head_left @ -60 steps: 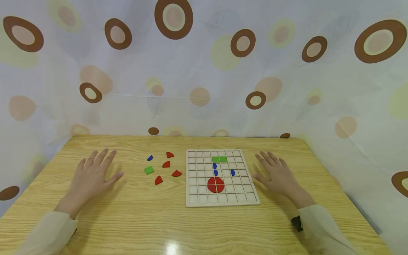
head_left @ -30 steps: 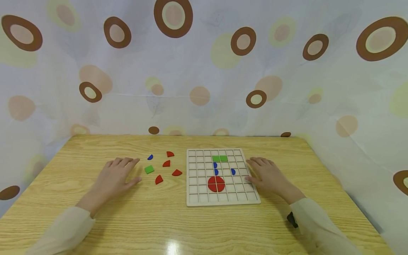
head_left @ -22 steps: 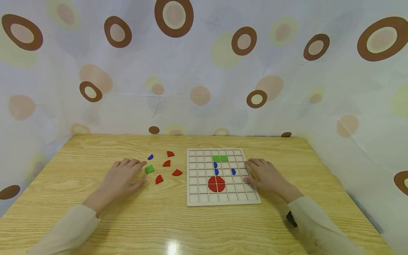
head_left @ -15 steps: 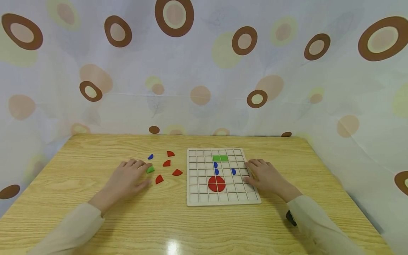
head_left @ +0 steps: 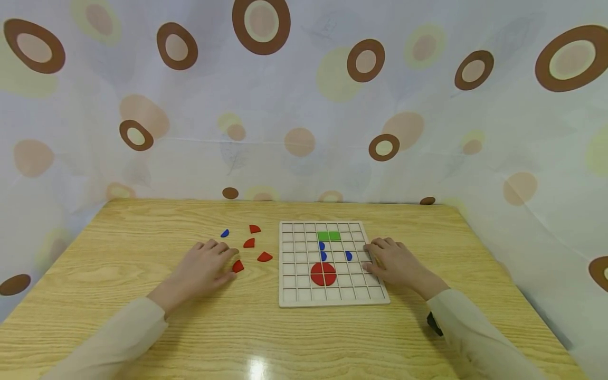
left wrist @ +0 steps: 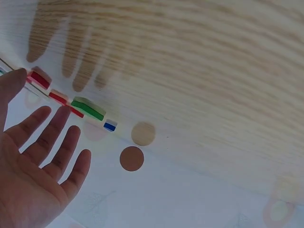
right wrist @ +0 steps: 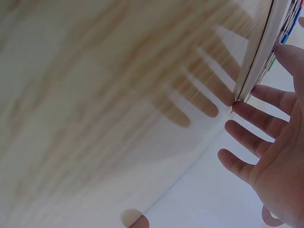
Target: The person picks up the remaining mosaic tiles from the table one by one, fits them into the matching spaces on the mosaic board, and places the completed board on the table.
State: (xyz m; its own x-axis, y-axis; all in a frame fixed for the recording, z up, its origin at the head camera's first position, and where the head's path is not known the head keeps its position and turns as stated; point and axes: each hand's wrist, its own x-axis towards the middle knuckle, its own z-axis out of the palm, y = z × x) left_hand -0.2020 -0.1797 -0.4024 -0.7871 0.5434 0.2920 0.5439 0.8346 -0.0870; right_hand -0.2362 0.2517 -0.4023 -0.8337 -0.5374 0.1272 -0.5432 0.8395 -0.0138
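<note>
My left hand [head_left: 201, 272] hovers over the loose pieces left of the board, fingers spread and slightly bent, palm free. In the left wrist view a green tile [left wrist: 88, 108] lies on the table close to the fingertips; the hand hides it in the head view. A red quarter-circle piece [head_left: 239, 266] shows right at the thumb and index tips. My right hand [head_left: 401, 266] rests at the right edge of a pale gridded board [head_left: 304, 294], thumb and index finger lying over its rim. In the right wrist view the fingers of that hand [right wrist: 278, 147] are extended.
On the board sit two green tiles [head_left: 329, 236], several blue half-circles [head_left: 349, 256] and a red disc of quarter pieces [head_left: 317, 269]. Between left hand and board lie more red quarters [head_left: 249, 243] and a blue half-circle [head_left: 225, 233]. A patterned cloth [head_left: 299, 174] stands behind the table.
My left hand has moved right from the table's left side to above the green tile, covering it. My right hand has moved left onto the board's edge. The pieces have stayed put.
</note>
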